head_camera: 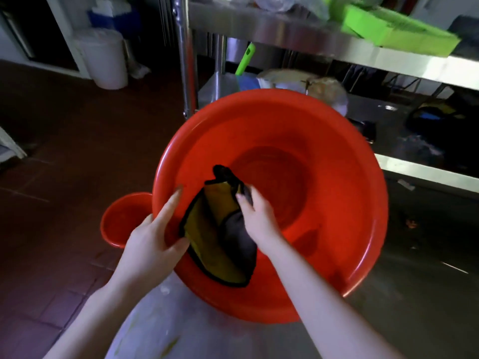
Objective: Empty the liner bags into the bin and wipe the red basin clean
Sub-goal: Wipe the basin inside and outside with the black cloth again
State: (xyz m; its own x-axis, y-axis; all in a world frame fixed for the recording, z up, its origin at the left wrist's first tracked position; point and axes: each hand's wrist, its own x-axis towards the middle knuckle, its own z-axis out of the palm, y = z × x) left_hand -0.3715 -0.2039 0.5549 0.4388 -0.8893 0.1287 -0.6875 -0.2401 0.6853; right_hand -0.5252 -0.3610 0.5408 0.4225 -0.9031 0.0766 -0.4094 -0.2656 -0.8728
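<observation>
Red basin (pixel 324 164), mouth tilted toward camera, held at near-left rim by left hand (pixel 153 237), thumb hooked inside. Yellow-and-black cloth (pixel 215 229) bunched in curled right hand (pixel 255 213) against near-left inner wall, long axis near-to-far; remaining bare wall to far right.

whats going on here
A person is wiping out a red basin. The left grip holds the basin's near rim, thumb inside, steadying it. The right grip holds a yellow and grey cloth against the inner wall close to that rim. Nothing else shows inside the basin. A smaller red tub sits behind its left edge, and a steel shelf stands beyond.
</observation>
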